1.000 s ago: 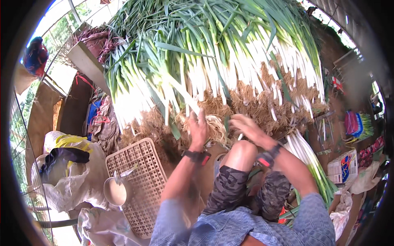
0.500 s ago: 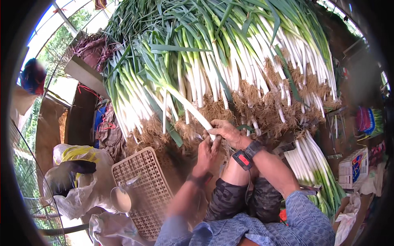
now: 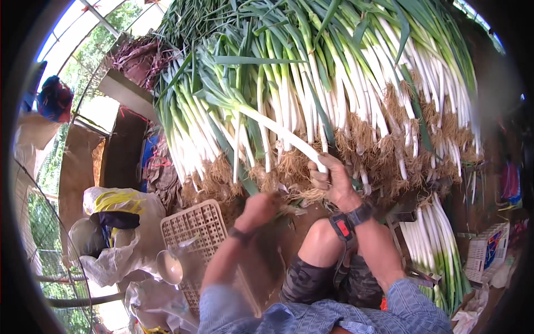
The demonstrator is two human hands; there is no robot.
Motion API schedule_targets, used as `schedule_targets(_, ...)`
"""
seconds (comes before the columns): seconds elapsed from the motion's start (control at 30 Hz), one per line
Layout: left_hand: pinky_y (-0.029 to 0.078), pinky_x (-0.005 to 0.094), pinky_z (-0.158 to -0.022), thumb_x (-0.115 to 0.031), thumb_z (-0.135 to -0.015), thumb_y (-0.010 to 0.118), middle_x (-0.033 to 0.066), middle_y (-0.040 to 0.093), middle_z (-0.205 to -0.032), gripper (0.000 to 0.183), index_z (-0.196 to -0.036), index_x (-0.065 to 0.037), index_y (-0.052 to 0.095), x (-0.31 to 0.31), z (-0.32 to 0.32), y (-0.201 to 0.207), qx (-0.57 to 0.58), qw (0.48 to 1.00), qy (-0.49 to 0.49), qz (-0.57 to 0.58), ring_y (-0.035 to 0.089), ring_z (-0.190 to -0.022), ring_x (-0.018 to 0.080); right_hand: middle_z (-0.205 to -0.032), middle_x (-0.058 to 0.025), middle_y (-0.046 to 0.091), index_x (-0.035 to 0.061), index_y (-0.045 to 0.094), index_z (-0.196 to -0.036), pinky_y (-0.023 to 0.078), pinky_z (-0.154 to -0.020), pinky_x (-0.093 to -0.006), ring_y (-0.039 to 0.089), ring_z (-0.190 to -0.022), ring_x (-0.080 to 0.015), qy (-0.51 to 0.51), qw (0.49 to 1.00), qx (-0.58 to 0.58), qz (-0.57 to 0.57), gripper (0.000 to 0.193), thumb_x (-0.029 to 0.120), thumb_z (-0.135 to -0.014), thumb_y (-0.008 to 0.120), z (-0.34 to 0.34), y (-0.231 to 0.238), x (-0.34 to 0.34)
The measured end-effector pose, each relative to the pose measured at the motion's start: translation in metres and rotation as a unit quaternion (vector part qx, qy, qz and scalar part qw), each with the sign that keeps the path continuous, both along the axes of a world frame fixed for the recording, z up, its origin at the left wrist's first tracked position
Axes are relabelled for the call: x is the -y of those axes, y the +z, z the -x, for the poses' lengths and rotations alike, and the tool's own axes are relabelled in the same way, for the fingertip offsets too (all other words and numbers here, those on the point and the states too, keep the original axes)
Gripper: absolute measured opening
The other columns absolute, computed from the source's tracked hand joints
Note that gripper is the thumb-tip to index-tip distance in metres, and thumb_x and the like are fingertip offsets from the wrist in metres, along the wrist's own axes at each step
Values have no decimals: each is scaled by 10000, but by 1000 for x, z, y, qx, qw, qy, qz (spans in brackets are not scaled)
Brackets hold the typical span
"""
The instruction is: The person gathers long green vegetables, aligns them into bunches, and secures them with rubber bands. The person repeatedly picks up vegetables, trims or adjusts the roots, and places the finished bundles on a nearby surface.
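Note:
A long leek [image 3: 281,132] with a thick white stem slants down across the pile, and my right hand [image 3: 334,181] is closed around its lower end. Its green leaves rest over the other leeks at the upper left. My left hand [image 3: 260,210] is apart from that stem, lower and to the left, near the pile's root ends. Motion smears its fingers, so whether it grips anything is unclear. Behind both hands lies a big heap of leeks [image 3: 356,83], white stems toward me, with tangled brown roots [image 3: 297,166].
A beige perforated plastic crate [image 3: 192,222] stands at the left, with a pale cup-like container [image 3: 168,267] beside it. White plastic bags [image 3: 125,256] bulge farther left. Cleaner leeks [image 3: 428,234] lie together right of my knees. A white basket [image 3: 486,253] stands at the far right.
My left hand has come away from the stem and moved down and left. My right hand still holds the leek's lower end. The whole view has shifted slightly.

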State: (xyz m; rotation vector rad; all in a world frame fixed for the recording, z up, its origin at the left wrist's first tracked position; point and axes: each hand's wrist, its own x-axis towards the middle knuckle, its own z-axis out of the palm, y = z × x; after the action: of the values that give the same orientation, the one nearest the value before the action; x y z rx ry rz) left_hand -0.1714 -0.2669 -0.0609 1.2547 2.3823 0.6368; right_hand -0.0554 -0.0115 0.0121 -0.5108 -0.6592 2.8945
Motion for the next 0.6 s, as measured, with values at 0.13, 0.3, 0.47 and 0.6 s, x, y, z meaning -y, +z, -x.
schedule_targets(0.13,535,310,-659,-156,-1017,630,64,696,-856,134,-943,-45,644,1,127,13,73,901,382,-191,624,-723,173,-610,54,459,68,573,-989,300,-375,-224,365,-435,-40,80,994,17,-73,240,302,-1021,621,-11,-5,-15)
schedule_targets(0.3,543,420,-860,-343,-919,737,248,681,-1090,481,-1130,73,621,25,228,-23,-183,890,417,-1,688,-934,359,-613,53,452,78,567,-994,338,-382,-249,388,-431,-67,134,977,76,-146,209,278,-1049,585,-13,7,4)
schedule_targets(0.47,557,425,-867,-376,-722,820,266,741,-982,515,-956,76,742,36,286,-56,15,912,405,58,731,-932,377,-648,32,485,76,581,-1023,377,-441,-249,457,-488,-79,126,972,72,-185,209,282,-1036,612,-15,-1,2)
schedule_targets(0.6,511,366,-622,-247,-848,750,123,691,-749,250,-1001,-51,769,88,312,-45,3,962,253,-106,653,-665,243,-664,30,508,69,588,-1031,386,-464,-243,473,-508,-78,148,969,57,-188,235,300,-1021,631,-16,7,7)
